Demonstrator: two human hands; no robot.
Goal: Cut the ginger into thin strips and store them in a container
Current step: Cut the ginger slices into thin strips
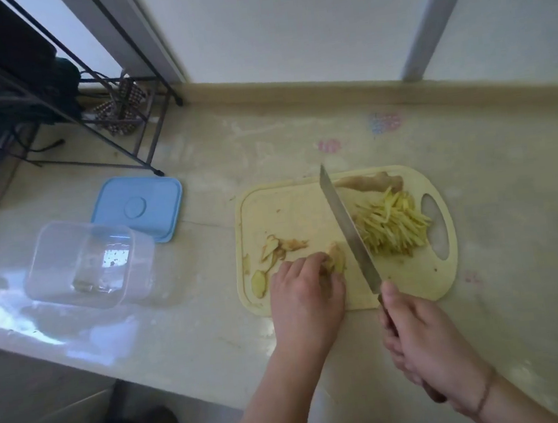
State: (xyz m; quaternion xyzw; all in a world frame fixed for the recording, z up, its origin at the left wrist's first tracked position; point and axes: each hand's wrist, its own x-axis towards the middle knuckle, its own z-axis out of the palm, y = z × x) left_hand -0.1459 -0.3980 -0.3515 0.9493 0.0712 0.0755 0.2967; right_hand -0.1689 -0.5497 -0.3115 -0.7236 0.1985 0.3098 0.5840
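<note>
Head view: left hand (304,288) curls over ginger piece (337,259); right hand (425,337) grips knife (348,228) handle.

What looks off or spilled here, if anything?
Nothing spilled. Ginger strips sit piled on the cutting board, peel scraps at its left. The container stands open, lid lying apart behind it. An uncut ginger piece waits at the far edge.
</note>
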